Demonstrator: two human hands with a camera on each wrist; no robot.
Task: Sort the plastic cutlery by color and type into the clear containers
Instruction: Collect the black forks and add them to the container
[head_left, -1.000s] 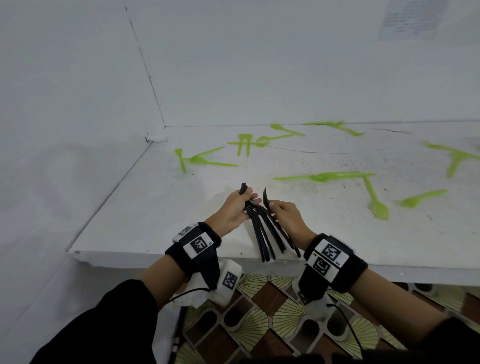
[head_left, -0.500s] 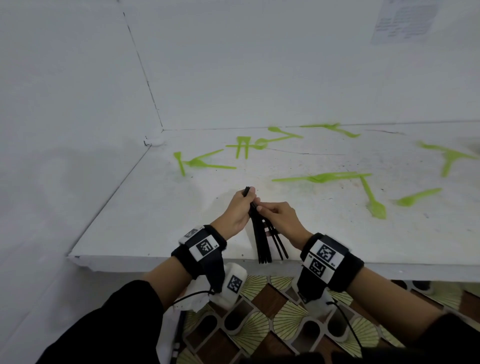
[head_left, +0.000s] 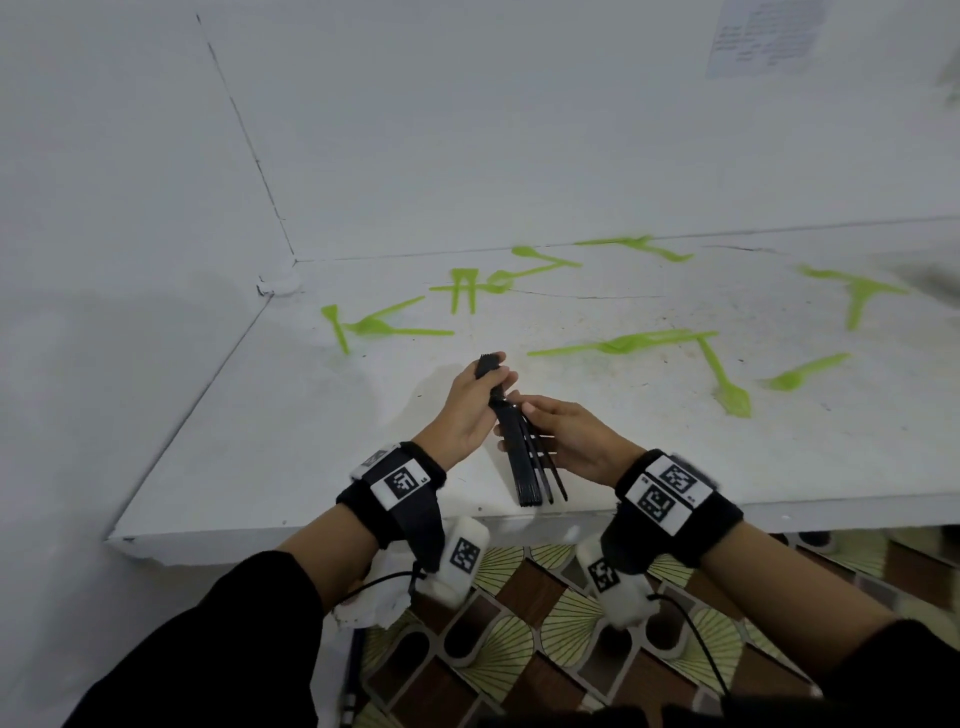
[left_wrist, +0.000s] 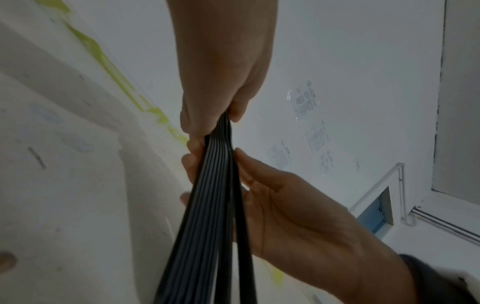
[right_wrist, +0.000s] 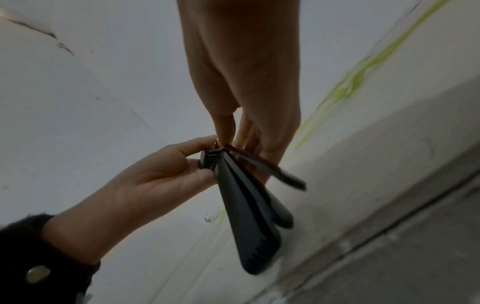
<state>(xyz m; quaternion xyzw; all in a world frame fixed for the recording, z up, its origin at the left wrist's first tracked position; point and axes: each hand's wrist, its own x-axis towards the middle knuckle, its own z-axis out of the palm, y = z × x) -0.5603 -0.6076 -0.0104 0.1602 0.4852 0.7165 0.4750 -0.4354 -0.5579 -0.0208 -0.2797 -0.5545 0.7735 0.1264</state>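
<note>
Both arms wore black sleeves (head_left: 218, 639) pushed back from bare forearms. A wide black wristband (head_left: 397, 491) wrapped each wrist, carrying white tags printed with black square codes. Under each wrist hung a white camera pod (head_left: 462, 564) bearing another code tag, with a thin black cable (head_left: 691, 636) trailing from it. A pale button (right_wrist: 38, 273) showed on the left cuff.

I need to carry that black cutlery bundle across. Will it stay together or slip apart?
Probably splays: in the black cutlery bundle, loose handles already fan out below the left hand. The pieces look thin, smooth and light, so likely slippery. The right hand steadying it should help.
</note>
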